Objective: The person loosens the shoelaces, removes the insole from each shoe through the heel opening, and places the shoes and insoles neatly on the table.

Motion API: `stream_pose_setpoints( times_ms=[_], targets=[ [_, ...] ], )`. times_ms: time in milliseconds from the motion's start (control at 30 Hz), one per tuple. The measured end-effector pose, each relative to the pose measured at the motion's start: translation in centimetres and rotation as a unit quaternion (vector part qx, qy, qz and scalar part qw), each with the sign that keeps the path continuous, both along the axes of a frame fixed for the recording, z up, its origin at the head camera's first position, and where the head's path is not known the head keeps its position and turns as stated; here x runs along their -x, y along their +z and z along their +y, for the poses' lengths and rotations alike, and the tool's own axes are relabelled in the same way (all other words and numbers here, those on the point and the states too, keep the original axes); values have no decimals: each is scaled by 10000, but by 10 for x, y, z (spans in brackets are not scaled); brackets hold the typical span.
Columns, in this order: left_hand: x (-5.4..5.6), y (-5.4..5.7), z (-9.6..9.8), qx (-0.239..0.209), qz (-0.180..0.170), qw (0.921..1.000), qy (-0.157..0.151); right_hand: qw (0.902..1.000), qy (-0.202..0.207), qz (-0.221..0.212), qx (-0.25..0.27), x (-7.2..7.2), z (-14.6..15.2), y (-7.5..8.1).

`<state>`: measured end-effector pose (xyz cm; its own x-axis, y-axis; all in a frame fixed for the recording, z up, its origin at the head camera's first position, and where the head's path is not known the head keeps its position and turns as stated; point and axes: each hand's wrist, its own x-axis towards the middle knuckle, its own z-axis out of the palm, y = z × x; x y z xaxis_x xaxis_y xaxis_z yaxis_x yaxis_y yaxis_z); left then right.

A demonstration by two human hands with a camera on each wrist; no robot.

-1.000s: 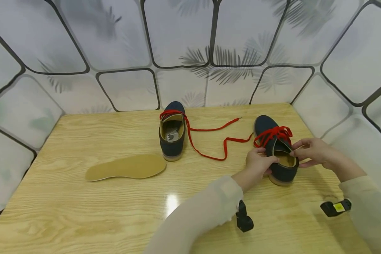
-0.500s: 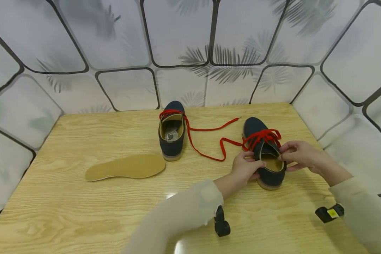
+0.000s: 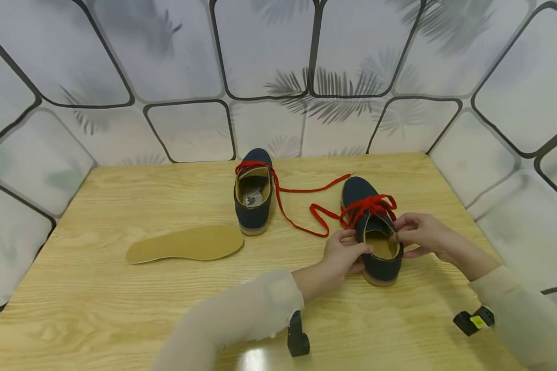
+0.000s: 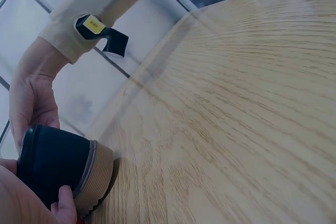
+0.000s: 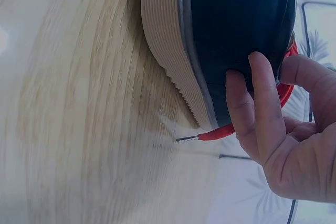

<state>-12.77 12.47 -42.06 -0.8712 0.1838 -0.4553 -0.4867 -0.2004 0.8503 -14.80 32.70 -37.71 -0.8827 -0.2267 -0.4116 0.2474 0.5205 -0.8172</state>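
Observation:
A navy shoe (image 3: 381, 270) with a red lace (image 3: 367, 208) tied in a bow stands at the right of the table, toe pointing away. My left hand (image 3: 341, 255) grips the left side of its collar, thumb over the rim. On the opposite side, my right hand (image 3: 420, 236) pinches the collar edge. In the right wrist view, fingers (image 5: 268, 103) lie against the dark upper, above the ribbed tan sole (image 5: 165, 40). The left wrist view shows the heel (image 4: 58, 156) between both hands. A tan lining shows inside the opening.
A second navy shoe (image 3: 252, 216) stands left of the held one, its long red lace (image 3: 301, 190) trailing loose across the wooden table (image 3: 120, 309). A flat tan insole (image 3: 185, 245) lies to its left. A patterned curtain (image 3: 269, 51) surrounds the table's back and sides.
Both hands have moved the tied shoe leftward and slightly nearer me, pushing the loose lace's bend left. The other shoe and the insole stay in place.

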Motion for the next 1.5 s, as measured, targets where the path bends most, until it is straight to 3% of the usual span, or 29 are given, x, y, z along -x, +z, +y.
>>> stream_pose_setpoints(
  times_ms=[467, 1133, 1300, 1500],
  targets=[
    [-10, 5, -41, -107, -239, 9995, -204, 9964, 7, -457, 718, -6, -32, -2],
    [-18, -4, -89, -307, 162, 9979, -541, 9944, -76, -369, 990, -17, -71, -8],
    [-27, -3, -103, -259, 247, 9978, -558, 9920, 41, -470, 1167, -21, -81, -12],
    [-43, -5, -121, -150, 368, 9987, -327, 9852, 261, -715, 1533, -25, -97, -17]
  ],
)
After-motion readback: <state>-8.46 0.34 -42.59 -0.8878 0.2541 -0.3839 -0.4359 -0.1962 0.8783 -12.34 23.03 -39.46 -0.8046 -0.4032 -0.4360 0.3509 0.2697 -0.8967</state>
